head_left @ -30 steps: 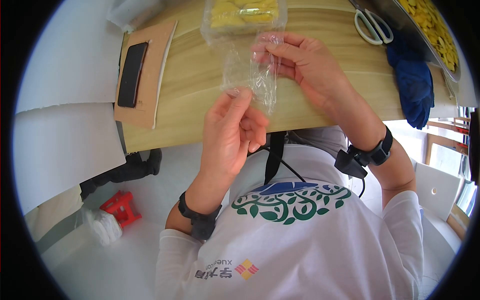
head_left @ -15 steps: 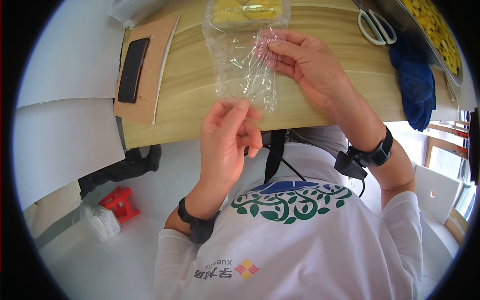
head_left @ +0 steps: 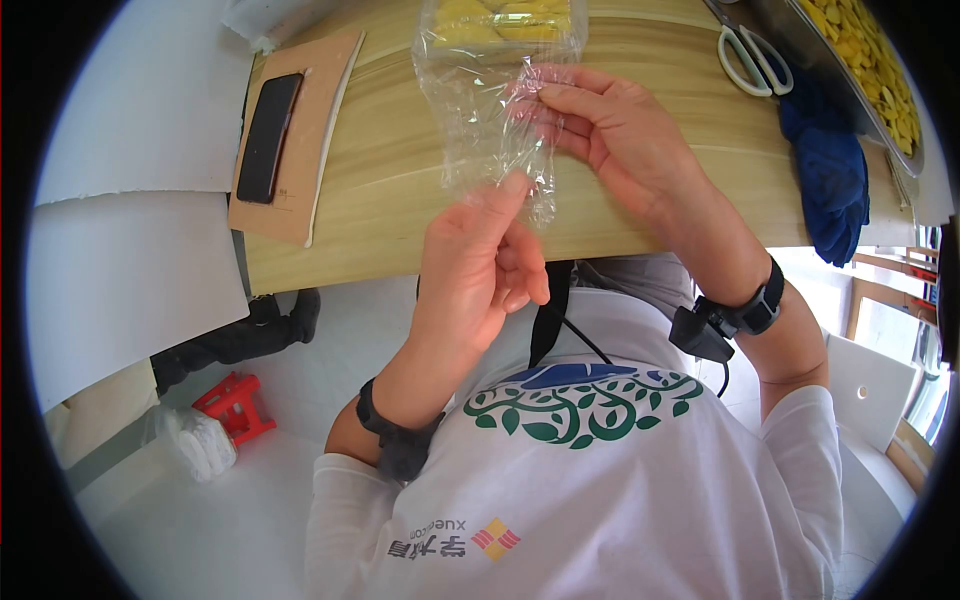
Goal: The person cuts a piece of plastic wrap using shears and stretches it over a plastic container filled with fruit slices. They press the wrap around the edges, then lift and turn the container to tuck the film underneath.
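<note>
A clear empty plastic bag (head_left: 492,130) hangs over the wooden table (head_left: 400,170). My right hand (head_left: 610,125) pinches its upper edge between thumb and fingers. My left hand (head_left: 482,270) grips the bag's lower edge with thumb and forefinger from below. Just behind the bag lies a clear packet of yellow pieces (head_left: 500,22) at the table's far edge.
A black phone (head_left: 268,135) lies on a brown cardboard sheet (head_left: 310,170) at the left. White-handled scissors (head_left: 752,58), a blue cloth (head_left: 828,165) and a metal tray of yellow pieces (head_left: 868,60) sit at the right. A red stool (head_left: 235,405) stands on the floor.
My left hand let the bag's lower edge go, then rose and pinched it again. The right hand has kept its hold on the top edge, nearly still.
</note>
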Available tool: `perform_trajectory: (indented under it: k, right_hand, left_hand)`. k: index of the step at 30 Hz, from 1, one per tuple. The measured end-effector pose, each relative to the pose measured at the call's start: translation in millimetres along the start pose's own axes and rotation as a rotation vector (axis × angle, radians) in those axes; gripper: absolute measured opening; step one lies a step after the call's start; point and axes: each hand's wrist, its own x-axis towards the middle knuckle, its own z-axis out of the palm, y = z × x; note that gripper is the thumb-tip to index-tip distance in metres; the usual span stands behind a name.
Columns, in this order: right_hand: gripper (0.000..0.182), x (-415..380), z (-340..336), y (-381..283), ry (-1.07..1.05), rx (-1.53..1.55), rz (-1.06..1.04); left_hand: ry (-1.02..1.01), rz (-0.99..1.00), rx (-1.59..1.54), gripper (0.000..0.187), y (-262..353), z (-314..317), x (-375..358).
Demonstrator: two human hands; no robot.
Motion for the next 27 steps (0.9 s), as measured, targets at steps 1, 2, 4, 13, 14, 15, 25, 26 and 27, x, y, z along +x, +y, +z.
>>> perform_trajectory:
  k: [1, 2, 4, 13, 14, 15, 25, 26, 27]
  right_hand:
    - [0.024, -0.5, 0.5, -0.3, 0.015, 0.011, -0.002]
    - [0.024, 0.0, -0.6, -0.1, 0.018, 0.013, 0.0]
    - [0.024, 1.5, -3.0, 0.5, -0.001, 0.012, -0.007]
    - [0.024, -1.0, -2.8, -0.1, 0.012, 0.008, 0.002]
    - [0.024, -1.3, -1.9, -0.3, 0.011, 0.008, 0.002]
    - [0.023, -1.6, -0.6, -0.6, 0.013, 0.001, 0.001]
    - [0.021, -1.3, 0.1, 0.7, 0.032, -0.025, -0.008]
    - [0.021, -1.6, -0.1, 0.4, 0.032, -0.026, -0.008]
    - [0.021, -1.7, -0.1, 0.6, 0.03, -0.035, -0.007]
  left_hand:
    - [0.0, -0.002, 0.0, 0.031, -1.2, -1.4, 0.1]
    - [-0.021, 0.008, -0.022, 0.03, -2.8, -3.0, -1.1]
    - [-0.039, 0.015, -0.043, 0.03, -3.8, -4.8, -4.5]
    - [-0.001, 0.073, -0.086, 0.032, -8.9, -9.0, -10.3]
    - [-0.006, 0.061, -0.119, 0.033, -9.1, -7.4, -10.6]
    - [-0.01, 0.049, -0.152, 0.034, -9.1, -5.6, -11.1]
    - [0.034, -0.03, 0.019, 0.03, -5.3, 8.4, -4.9]
    - [0.003, -0.017, -0.024, 0.032, -7.6, 3.5, -6.1]
    - [-0.026, -0.004, -0.065, 0.033, -9.2, -0.3, -6.9]
